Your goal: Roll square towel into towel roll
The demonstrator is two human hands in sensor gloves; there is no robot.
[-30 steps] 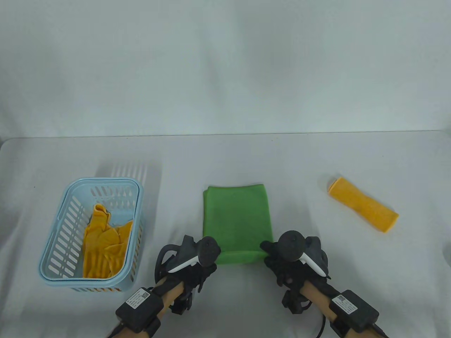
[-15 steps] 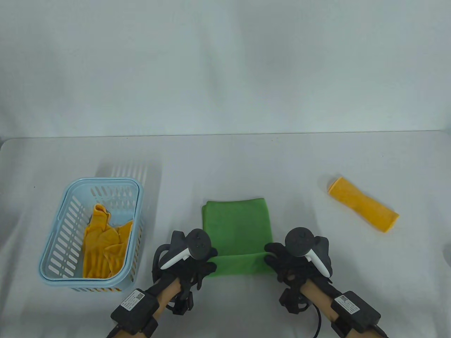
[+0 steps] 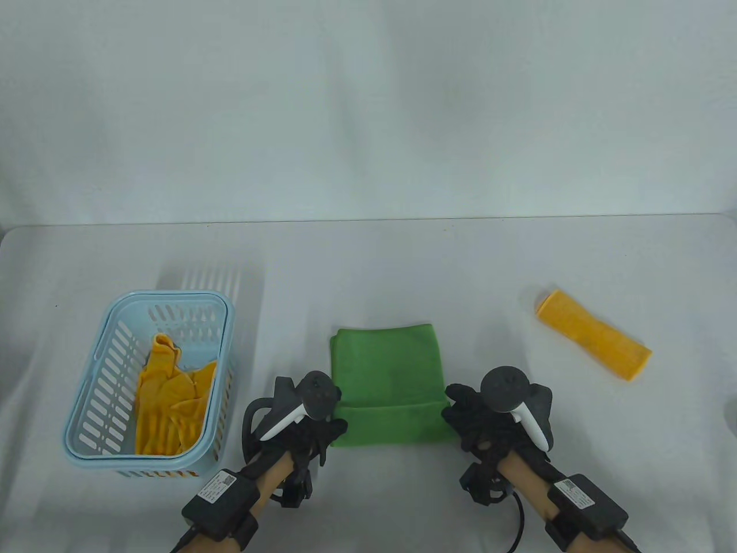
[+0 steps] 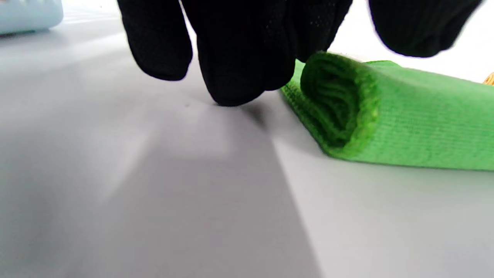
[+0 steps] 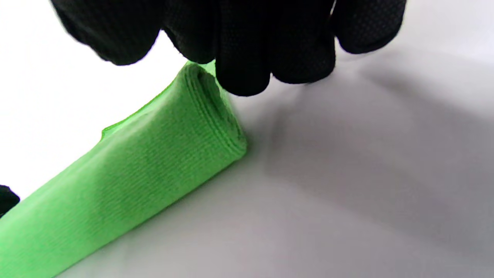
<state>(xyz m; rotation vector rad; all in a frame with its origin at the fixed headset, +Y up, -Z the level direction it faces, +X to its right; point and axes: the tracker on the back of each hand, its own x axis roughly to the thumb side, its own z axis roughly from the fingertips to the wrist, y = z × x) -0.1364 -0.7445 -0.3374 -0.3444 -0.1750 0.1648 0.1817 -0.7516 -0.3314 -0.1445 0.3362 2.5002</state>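
Note:
The green towel (image 3: 384, 363) lies folded at the table's front middle, with its near end rolled into a short roll (image 3: 394, 425). My left hand (image 3: 322, 429) is at the roll's left end. In the left wrist view its fingers (image 4: 235, 77) touch the table just beside the roll's open end (image 4: 339, 104), and the thumb hangs above the roll. My right hand (image 3: 469, 420) is at the roll's right end. In the right wrist view its fingers (image 5: 243, 77) touch the top of that end (image 5: 216, 112). Neither hand plainly grips the cloth.
A light blue basket (image 3: 173, 295) holding yellow cloths (image 3: 167, 403) stands at the left. A rolled yellow towel (image 3: 593, 343) lies at the right. The table's back edge meets a white wall.
The near end of the green towel was lifted, pulled toward me and turned over into a thicker roll. Both hands then slid outward to the roll's two ends.

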